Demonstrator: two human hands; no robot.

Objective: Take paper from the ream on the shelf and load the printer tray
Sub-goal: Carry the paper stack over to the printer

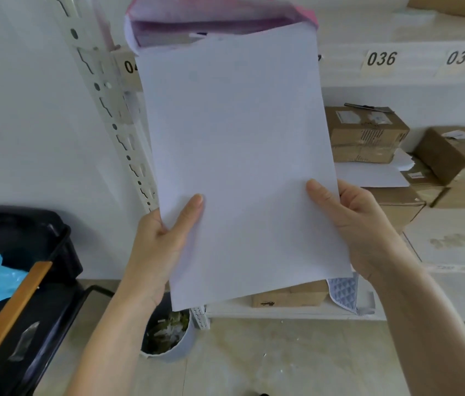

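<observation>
Both the left hand [165, 238] and right hand [357, 227] pinch a paper stack [240, 155] seemingly half-drawn from the torn ream wrapper [168, 27] on the shelf [397, 78]; thumb-only grip could let sheets fan or snag.

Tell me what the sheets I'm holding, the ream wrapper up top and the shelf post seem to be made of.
Sheets: plain white matte paper, bending slightly between both hands.
Ream wrapper: probably thin pink and white paper wrap, torn open and crumpled.
Shelf post: looks like white-painted metal, with punched slots and rivets.
</observation>
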